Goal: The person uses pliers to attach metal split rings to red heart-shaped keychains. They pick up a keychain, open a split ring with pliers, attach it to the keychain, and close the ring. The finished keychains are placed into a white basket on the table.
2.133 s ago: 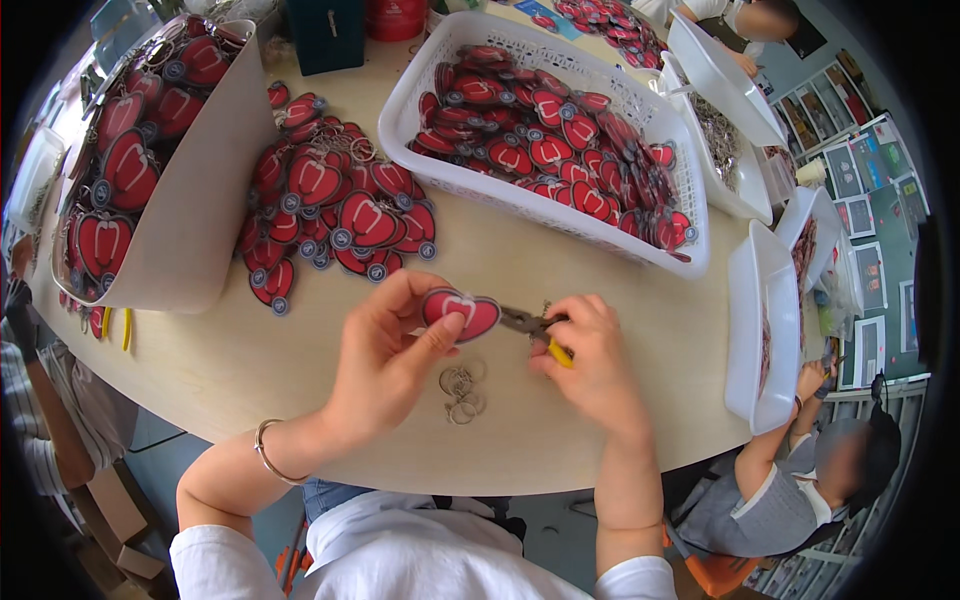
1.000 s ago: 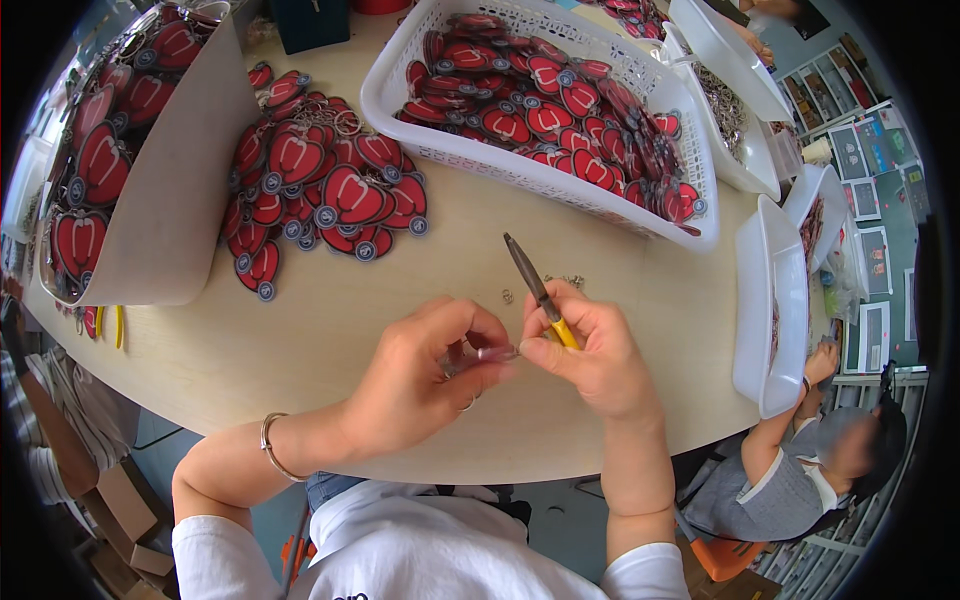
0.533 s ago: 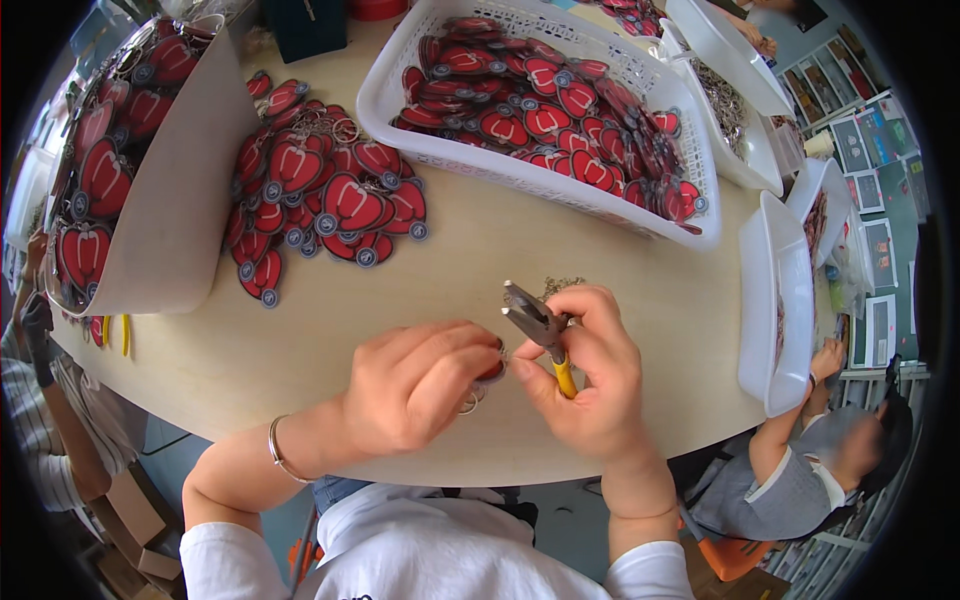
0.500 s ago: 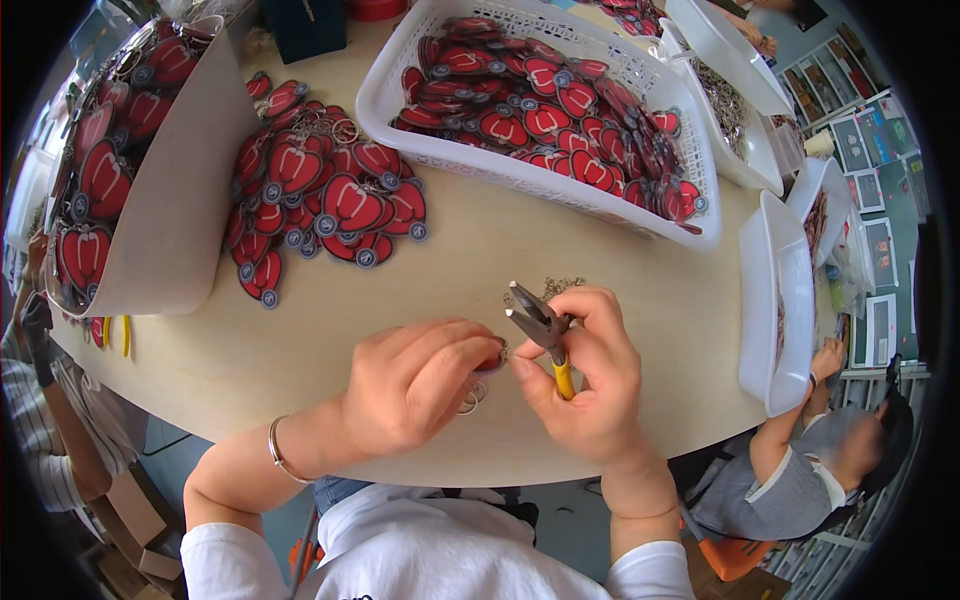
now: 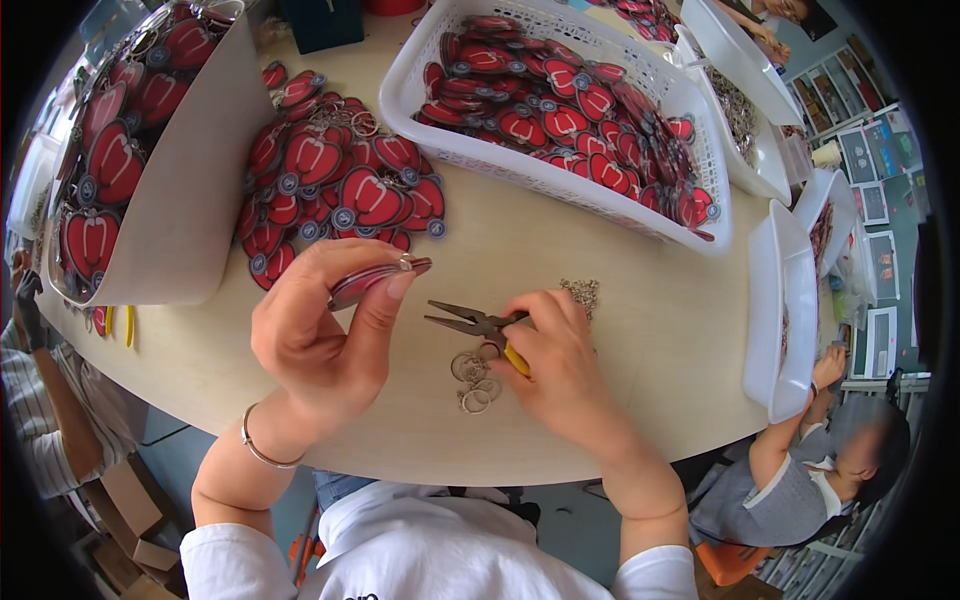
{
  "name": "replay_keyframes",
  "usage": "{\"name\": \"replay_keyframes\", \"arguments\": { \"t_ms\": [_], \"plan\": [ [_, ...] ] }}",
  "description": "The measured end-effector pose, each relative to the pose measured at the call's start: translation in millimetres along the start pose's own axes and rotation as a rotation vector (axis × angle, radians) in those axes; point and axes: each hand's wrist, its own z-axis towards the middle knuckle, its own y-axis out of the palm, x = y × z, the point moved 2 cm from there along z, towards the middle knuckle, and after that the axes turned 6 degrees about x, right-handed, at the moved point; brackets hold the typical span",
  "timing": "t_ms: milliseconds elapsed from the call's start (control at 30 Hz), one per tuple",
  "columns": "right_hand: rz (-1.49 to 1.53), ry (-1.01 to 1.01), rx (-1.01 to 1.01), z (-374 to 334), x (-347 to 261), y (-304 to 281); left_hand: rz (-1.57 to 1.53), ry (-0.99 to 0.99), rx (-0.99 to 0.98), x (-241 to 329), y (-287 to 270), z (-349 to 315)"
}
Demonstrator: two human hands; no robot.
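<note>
My left hand (image 5: 310, 335) is raised over the table, pinching a red heart-shaped keychain tag (image 5: 365, 284) edge-on between thumb and fingers. A small metal bit shows at the tag's tip. Lower and to the right, my right hand (image 5: 555, 365) grips pliers (image 5: 478, 322) with yellow handles, their jaws spread and pointing left with nothing between them. Several metal key rings (image 5: 474, 398) lie on the table just below the pliers. Beyond my right hand is a small heap of metal links (image 5: 582, 292), partly hidden by it. A pile of red heart tags (image 5: 318, 158) lies beyond my left hand.
A white perforated basket (image 5: 545, 185) of red tags stands at the back; a tall pale bin (image 5: 215, 190) of finished-looking tags is at left. White trays (image 5: 780, 320) line the right edge. Other people sit at both sides, one at right (image 5: 800, 480). Yellow-handled tool (image 5: 130, 325) at left.
My left hand has moved up and left with the tag, away from my right. The pliers have swung to point left and moved left, with the key rings now in plain view.
</note>
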Motion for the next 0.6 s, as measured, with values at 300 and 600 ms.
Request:
{"name": "replay_keyframes", "arguments": {
  "t_ms": [300, 600],
  "plan": [
    [0.023, 0.045, 0.152, 5, 4, -11, -0.026, -0.084, -0.147, 0, 12, -13],
    [0.263, 0.110, 0.345, -3, -4, -25, -0.051, -0.088, -0.462, 5, 33, -40]
  ]
}}
